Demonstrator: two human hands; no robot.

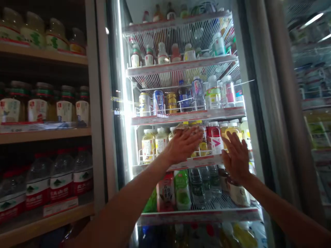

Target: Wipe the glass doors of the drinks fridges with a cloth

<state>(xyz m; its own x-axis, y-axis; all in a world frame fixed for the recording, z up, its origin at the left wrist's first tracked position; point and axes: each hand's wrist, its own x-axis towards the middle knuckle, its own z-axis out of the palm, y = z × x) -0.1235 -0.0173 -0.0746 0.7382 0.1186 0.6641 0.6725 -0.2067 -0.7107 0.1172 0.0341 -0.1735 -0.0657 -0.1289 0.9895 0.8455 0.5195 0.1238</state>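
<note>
My left hand (184,144) reaches up in front of a lit drinks cooler, its fingers stretched out flat and nothing seen in them. Behind it are pale yellow bottles (148,146) and a red bottle with a pink V on its white label (215,137). To the right, my right hand (236,158) is raised with fingers apart, near yellow drink bottles (232,128). I cannot tell whether either hand touches a bottle or the shelf edge (201,161). Below stand a red carton (166,193), a green carton (182,191) and clear water bottles (197,186).
Cans such as a blue one (158,102) stand on the shelf above, behind low wire rails. A wooden rack (46,132) with jars and red-labelled water bottles (60,177) is on the left. The cooler's metal frame (280,103) runs down the right side.
</note>
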